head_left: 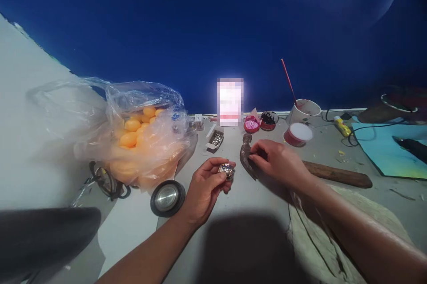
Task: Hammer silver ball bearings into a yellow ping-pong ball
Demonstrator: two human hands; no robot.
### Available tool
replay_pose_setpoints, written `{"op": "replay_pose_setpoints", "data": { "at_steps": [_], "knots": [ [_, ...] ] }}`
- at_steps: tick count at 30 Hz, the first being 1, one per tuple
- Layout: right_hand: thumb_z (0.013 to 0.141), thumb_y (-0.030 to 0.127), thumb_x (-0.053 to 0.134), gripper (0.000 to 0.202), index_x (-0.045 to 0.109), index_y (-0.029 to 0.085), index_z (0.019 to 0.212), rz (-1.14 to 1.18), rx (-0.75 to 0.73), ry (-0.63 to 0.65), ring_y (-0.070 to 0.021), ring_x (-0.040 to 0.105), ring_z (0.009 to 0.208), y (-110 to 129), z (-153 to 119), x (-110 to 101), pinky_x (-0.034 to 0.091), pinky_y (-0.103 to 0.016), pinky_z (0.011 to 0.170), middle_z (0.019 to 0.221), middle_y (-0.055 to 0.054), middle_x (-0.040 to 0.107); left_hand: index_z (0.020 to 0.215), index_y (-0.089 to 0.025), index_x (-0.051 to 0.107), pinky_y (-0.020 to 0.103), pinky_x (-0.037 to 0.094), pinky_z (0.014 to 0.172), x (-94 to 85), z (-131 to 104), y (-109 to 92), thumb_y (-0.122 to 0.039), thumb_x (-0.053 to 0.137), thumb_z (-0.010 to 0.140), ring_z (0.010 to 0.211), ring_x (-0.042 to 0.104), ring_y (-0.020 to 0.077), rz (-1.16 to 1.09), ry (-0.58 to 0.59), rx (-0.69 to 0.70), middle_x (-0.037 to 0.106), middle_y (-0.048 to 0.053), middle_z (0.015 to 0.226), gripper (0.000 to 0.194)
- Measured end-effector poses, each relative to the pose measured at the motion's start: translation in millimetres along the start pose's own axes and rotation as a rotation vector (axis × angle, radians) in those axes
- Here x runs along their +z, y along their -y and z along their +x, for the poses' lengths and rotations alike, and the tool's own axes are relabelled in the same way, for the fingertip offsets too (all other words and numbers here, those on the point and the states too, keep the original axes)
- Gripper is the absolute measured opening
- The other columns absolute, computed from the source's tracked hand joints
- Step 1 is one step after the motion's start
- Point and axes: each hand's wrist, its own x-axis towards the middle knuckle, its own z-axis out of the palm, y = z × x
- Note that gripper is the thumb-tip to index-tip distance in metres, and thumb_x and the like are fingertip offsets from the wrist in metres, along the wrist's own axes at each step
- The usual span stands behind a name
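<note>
The left hand (206, 191) is pinching a ball (227, 171) near the middle, its visible side already showing shiny metal, while an open box (211, 146) farther off is holding many small metal pieces (218, 138). The right hand (278, 159) is curling beside a hammer (247, 150); I cannot tell if it is gripping.

Your left hand (206, 190) covers part of the shiny ball (227, 170). Your right hand (275, 159) and wrist obscure the hammer's (246, 159) middle stretch; whether your fingertips there grip anything cannot be determined. Both your forearms (151, 248) run out of frame. The bright panel (230, 102), far side, is pixelated and unreadable to you. Contents of the small box (211, 145): too small to identify. At right, the blue sheet (373, 150) is cut off.
</note>
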Motion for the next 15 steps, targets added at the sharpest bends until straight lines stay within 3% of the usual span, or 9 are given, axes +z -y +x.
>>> {"op": "replay_pose_setpoints", "data": {
  "at_steps": [5,8,11,15],
  "knots": [
    [0.087,0.029,0.068,0.020,0.065,0.020,0.104,-0.265,-0.023,0.074,-0.0241,0.065,0.094,-13.4,3.3,-12.5,0.040,-0.030,0.071,0.106,-0.009,0.071,0.110,-0.017,0.070,0.026,0.052,0.063,-0.9,3.0,3.9,-0.024,0.088,0.072,0.071,0.064,0.0118,0.012,-0.016,0.048,0.072,0.007,0.105,0.042],
    [0.086,0.031,0.071,0.019,0.066,0.020,0.100,-0.360,-0.032,0.161,-0.0259,0.065,0.096,-18.1,5.3,-15.1,0.042,-0.032,0.072,0.106,-0.010,0.070,0.112,-0.019,0.066,0.028,0.055,0.064,2.0,3.3,3.9,-0.019,0.089,0.067,0.071,0.065,0.0124,0.081,-0.036,0.097,0.068,0.002,0.096,0.050],
    [0.088,0.032,0.072,0.017,0.066,0.019,0.097,-0.436,-0.060,0.232,-0.0280,0.067,0.098,-17.2,6.7,-13.4,0.042,-0.032,0.071,0.106,-0.012,0.071,0.118,-0.021,0.063,0.030,0.057,0.063,5.5,2.4,3.2,-0.020,0.089,0.065,0.071,0.066,0.0131,0.146,-0.057,0.180,0.065,0.001,0.101,0.058],
    [0.094,0.028,0.065,0.010,0.065,0.018,0.096,-0.489,-0.067,0.196,-0.0271,0.069,0.095,-10.3,3.5,-10.9,0.043,-0.032,0.069,0.104,-0.013,0.072,0.115,-0.020,0.059,0.030,0.058,0.065,8.4,1.2,2.6,-0.021,0.087,0.067,0.071,0.066,0.0130,0.199,-0.063,0.198,0.065,0.000,0.094,0.056]
  ]
}}
